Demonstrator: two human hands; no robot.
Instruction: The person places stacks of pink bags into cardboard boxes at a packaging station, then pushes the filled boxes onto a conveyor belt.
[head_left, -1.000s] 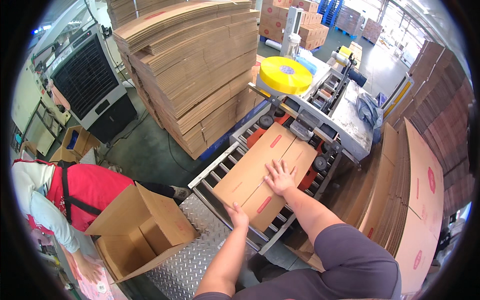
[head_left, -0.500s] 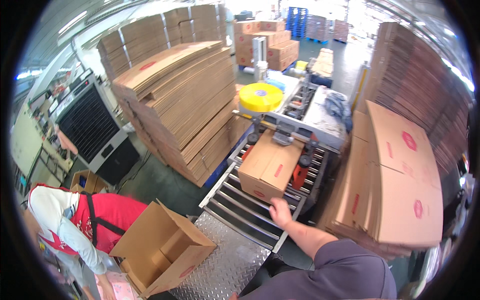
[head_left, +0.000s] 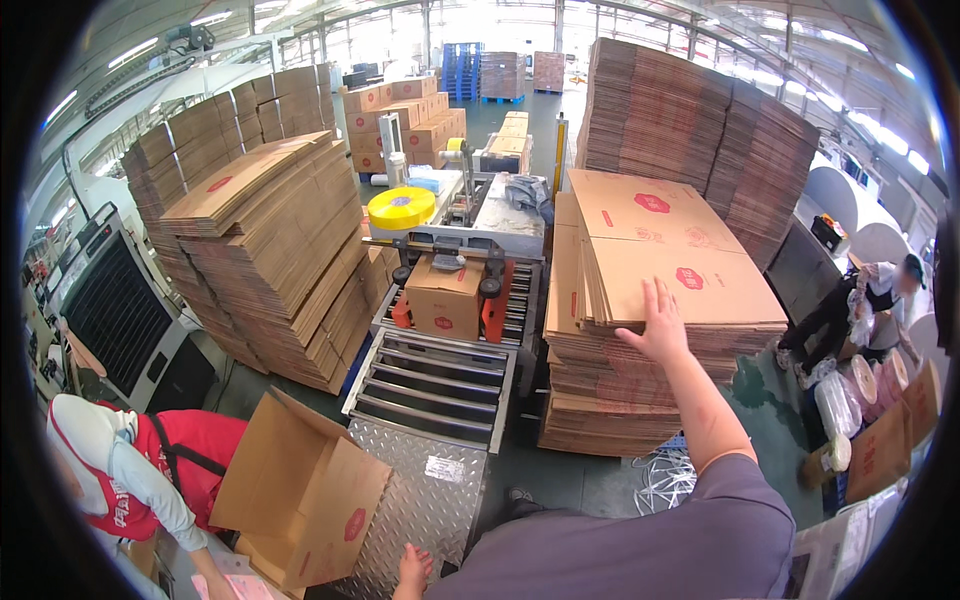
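Observation:
My right hand reaches out with spread fingers over the top sheet of a stack of flattened cartons; whether the palm touches it I cannot tell. Low in the middle, my left hand is empty, its fingers loosely apart, above the tread-patterned metal plate. Left of it an open cardboard box stands with its flaps up. A closed carton sits between the orange side guides of the taping machine, at the far end of the roller conveyor.
A co-worker in a red apron bends beside the open box, a hand on a pink package. Tall stacks of flat cartons rise on the left. White strapping lies on the floor at right, where another person stoops.
My right hand has left the closed carton and moved right to the flat carton stack. That carton has gone further into the taping machine. My view has turned right, and my left hand now shows.

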